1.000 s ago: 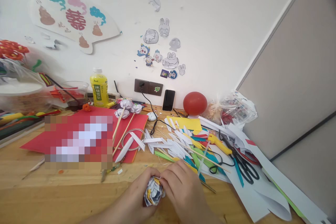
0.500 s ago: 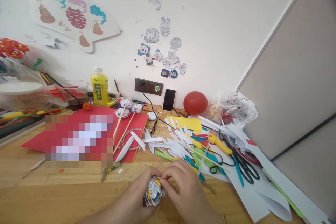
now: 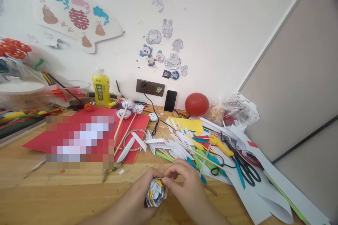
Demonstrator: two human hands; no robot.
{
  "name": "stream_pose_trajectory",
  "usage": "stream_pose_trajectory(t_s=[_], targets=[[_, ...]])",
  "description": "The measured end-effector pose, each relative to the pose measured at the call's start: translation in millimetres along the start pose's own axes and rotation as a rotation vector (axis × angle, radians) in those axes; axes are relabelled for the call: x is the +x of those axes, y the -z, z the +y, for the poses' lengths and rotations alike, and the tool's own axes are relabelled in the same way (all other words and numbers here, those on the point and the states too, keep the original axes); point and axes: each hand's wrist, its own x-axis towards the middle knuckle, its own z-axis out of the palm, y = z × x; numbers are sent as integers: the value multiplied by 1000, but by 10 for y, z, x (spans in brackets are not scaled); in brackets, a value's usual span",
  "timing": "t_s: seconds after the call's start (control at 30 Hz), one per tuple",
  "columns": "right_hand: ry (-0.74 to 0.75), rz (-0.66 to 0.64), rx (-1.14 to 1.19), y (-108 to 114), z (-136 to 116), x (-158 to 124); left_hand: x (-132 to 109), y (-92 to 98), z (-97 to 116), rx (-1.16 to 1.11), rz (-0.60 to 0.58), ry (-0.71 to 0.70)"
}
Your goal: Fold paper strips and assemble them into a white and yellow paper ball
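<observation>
A rounded piece built of interlocked folded paper (image 3: pixel 156 194), white with some yellow, sits low in the middle of the head view. My left hand (image 3: pixel 141 190) is wrapped round its left side, thumb and finger along the top. At the upper right edge of the piece, the thumb and index finger of my right hand (image 3: pixel 183 184) pinch together on the paper. What lies between those fingertips is too small to make out. Beyond my right hand lies a loose pile of folded white paper strips (image 3: pixel 182 147).
Black scissors (image 3: pixel 246 172) and a yellow glue gun (image 3: pixel 220 145) lie on the right with paper sheets (image 3: pixel 253 200). Left are red paper (image 3: pixel 87 116), paper flowers on sticks (image 3: pixel 124 112) and a yellow bottle (image 3: pixel 101 88). A phone (image 3: pixel 170 101) and red balloon (image 3: pixel 196 104) stand by the wall.
The fingers of my right hand have curled slightly at the edge of the paper piece. My left hand keeps its hold. The whole view has shifted a little.
</observation>
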Motion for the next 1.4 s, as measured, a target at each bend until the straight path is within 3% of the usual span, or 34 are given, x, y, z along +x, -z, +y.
stream_pose_trajectory(t_s=[0.13,0.27,0.7,1.03,1.4], targets=[[309,51,-295,11,-59,-20,12,6,8,7,14,-4],[410,69,-435,-4,-84,-25,8,10,9,18,10,13],[408,156,-485,-120,-23,-51,16,31,29,54,7,33],[381,182,-415,-73,-37,-42,12,22,-8,73,6,9],[386,153,-470,-115,-29,-41,20,19,-9,61,18,-1]])
